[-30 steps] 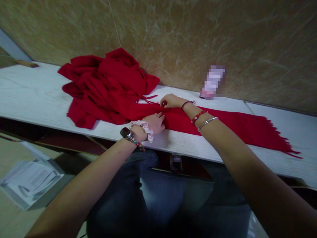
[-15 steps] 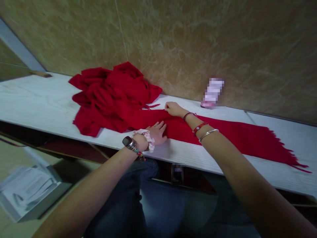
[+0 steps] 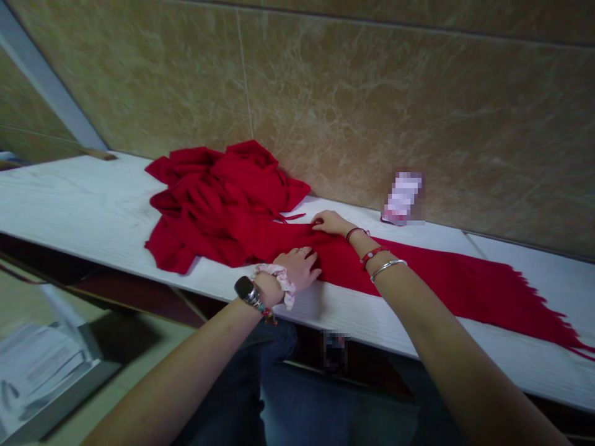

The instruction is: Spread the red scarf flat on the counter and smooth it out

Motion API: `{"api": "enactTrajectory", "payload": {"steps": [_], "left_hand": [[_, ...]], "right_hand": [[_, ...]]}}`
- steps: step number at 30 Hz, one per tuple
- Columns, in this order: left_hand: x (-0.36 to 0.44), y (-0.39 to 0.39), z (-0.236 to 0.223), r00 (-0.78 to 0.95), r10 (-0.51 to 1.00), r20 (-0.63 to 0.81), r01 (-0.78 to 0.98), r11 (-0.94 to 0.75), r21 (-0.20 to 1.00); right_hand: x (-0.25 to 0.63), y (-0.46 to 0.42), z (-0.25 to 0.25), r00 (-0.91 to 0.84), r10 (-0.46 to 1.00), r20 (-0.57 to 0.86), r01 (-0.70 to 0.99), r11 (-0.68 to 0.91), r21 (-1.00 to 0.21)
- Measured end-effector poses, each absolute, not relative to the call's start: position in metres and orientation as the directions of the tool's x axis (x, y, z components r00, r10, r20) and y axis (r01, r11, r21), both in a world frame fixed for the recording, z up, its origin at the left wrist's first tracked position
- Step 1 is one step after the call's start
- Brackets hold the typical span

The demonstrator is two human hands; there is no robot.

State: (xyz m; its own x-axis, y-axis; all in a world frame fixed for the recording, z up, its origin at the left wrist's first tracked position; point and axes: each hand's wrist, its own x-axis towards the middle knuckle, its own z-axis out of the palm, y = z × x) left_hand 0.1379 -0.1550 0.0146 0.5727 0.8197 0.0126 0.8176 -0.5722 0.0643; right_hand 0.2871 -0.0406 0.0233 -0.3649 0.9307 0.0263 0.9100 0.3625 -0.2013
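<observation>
A long red scarf [image 3: 469,282] lies along a white board, its right part spread flat and ending in a ragged, fringed edge. To the left the same cloth is heaped in loose folds. My left hand [image 3: 300,267] rests on the scarf near its front edge, palm down with fingers spread. At the scarf's far edge, my right hand [image 3: 331,223] is closed, thumb and fingers bent together on the cloth. A scrunchie, a watch and beads circle my left wrist; bracelets circle my right.
The white board [image 3: 69,198] runs along a brown marbled wall [image 3: 372,111]. A blurred-out upright phone-like object [image 3: 403,197] leans against that wall. Below left, a grey box [image 3: 69,384] holds papers. A small brown piece [image 3: 100,153] lies at the board's far left.
The whole view has shifted, so the scarf and board appear lower. My right fingers have opened slightly at the scarf's far edge; my left hand stays flat on the cloth.
</observation>
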Motion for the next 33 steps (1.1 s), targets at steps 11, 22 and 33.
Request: {"api": "enactTrajectory", "payload": {"steps": [11, 22, 33], "left_hand": [[0.144, -0.135, 0.01, 0.491, 0.86, 0.136, 0.871, -0.482, -0.093], [0.131, -0.124, -0.012, 0.41, 0.911, 0.045, 0.909, -0.413, 0.059], [0.149, -0.098, 0.032, 0.459, 0.851, 0.254, 0.888, -0.451, -0.094]], "right_hand": [[0.27, -0.046, 0.004, -0.145, 0.972, 0.186, 0.972, 0.174, -0.156], [0.338, -0.114, -0.006, -0.256, 0.922, 0.291, 0.943, 0.304, -0.133], [0.345, -0.14, -0.007, -0.297, 0.949, 0.102, 0.951, 0.304, -0.059]]}}
